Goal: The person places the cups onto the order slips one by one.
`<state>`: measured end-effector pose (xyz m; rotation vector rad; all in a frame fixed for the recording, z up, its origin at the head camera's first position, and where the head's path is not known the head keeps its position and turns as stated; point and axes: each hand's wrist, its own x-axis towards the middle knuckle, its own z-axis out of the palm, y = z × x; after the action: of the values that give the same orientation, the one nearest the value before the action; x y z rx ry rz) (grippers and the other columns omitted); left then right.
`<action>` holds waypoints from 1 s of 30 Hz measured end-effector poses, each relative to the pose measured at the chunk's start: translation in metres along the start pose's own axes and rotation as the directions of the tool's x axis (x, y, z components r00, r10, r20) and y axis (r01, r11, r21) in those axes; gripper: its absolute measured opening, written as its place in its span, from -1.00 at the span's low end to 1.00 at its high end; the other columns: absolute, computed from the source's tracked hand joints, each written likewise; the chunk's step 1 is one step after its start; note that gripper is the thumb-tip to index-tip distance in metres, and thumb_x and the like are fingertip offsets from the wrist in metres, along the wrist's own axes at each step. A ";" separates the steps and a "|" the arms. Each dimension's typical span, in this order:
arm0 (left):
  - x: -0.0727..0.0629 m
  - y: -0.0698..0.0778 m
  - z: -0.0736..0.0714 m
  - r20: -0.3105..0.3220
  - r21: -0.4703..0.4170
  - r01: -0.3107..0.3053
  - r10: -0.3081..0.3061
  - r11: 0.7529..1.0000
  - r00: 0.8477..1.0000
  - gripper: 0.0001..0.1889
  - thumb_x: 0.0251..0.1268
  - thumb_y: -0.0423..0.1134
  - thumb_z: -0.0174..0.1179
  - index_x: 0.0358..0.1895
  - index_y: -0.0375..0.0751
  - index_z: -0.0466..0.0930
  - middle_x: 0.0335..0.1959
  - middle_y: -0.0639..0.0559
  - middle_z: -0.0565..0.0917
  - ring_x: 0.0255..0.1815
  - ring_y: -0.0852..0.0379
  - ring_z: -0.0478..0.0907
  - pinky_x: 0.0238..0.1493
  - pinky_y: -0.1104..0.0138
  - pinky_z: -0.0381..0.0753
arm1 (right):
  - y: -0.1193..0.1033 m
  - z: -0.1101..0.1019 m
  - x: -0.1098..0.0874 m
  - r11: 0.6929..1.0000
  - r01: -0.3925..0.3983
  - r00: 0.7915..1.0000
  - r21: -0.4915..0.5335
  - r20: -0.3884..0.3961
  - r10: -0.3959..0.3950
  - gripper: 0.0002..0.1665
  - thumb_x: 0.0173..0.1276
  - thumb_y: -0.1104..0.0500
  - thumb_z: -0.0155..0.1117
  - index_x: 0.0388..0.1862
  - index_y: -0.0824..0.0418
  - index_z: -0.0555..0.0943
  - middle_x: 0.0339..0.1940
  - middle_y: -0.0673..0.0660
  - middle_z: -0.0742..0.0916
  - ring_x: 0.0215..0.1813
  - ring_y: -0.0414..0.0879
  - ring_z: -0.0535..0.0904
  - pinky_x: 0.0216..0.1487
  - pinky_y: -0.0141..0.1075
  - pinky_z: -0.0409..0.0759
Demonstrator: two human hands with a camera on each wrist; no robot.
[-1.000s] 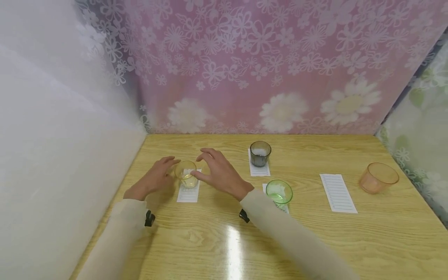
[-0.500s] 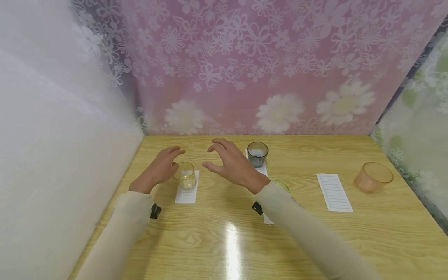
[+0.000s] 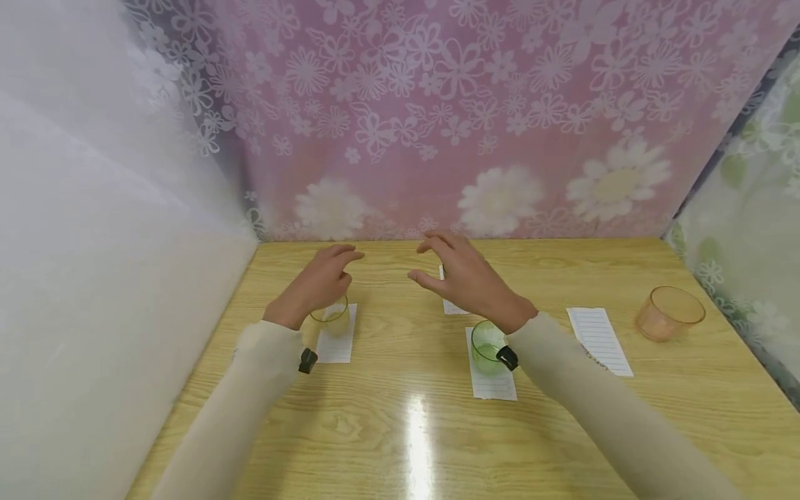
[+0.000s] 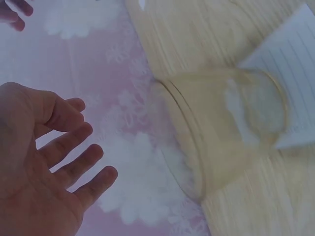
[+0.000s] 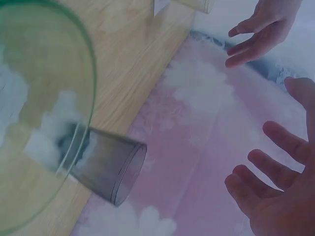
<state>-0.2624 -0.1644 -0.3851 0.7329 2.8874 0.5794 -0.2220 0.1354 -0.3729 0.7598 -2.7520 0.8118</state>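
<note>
My left hand (image 3: pixel 314 286) hovers over the yellow glass (image 3: pixel 336 323), its fingers loosely bent and holding nothing. In the left wrist view the same glass stands apart from the fingers, on a lined paper slip (image 4: pixel 290 59). My right hand (image 3: pixel 471 278) is raised above the back middle of the table, thumb and fingers spread around nothing. It hides the smoky grey glass (image 5: pixel 108 164) from the head view, but the right wrist view shows that glass away from the fingertips. Below the right wrist stands a green glass (image 3: pixel 486 355) on its own paper slip (image 3: pixel 494 387).
An orange glass (image 3: pixel 669 316) stands at the right of the wooden table (image 3: pixel 375 430), beside a lined paper slip (image 3: pixel 594 330). A pink floral curtain (image 3: pixel 400 125) hangs behind the table, and a white wall (image 3: pixel 112 243) borders its left side.
Both hands have moved away from around the yellow glass, up and to the right. The right hand has gone farther and now covers the grey glass; the yellow glass stays on its slip.
</note>
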 end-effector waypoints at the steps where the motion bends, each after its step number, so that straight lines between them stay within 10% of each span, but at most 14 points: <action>1: 0.003 0.005 0.000 0.000 0.006 -0.007 0.007 1.000 1.000 -0.42 0.69 -0.40 -0.11 0.69 -0.19 0.32 0.76 -0.24 0.20 0.79 -0.32 0.07 0.75 -0.23 0.13 | 0.003 -0.003 -0.001 1.000 -0.004 1.000 -0.001 0.002 0.004 -0.42 0.61 -0.19 0.38 0.36 0.16 0.61 0.66 0.25 0.46 0.67 0.30 0.35 0.64 0.29 0.35; 30: 0.082 0.131 0.031 0.037 0.064 -0.186 0.184 0.981 0.982 -0.51 0.78 -0.24 -0.04 0.64 -0.10 0.43 0.67 -0.06 0.41 0.75 -0.12 0.23 0.78 0.02 0.19 | 0.089 -0.075 -0.073 0.979 -0.164 0.986 -0.119 -0.054 0.159 -0.39 0.62 -0.11 0.37 0.37 0.30 0.60 0.63 0.43 0.45 0.59 0.50 0.35 0.47 0.48 0.36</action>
<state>-0.2709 -0.0083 -0.3637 1.0186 2.8412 0.4865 -0.2037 0.2717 -0.3731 0.4947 -2.8207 0.6696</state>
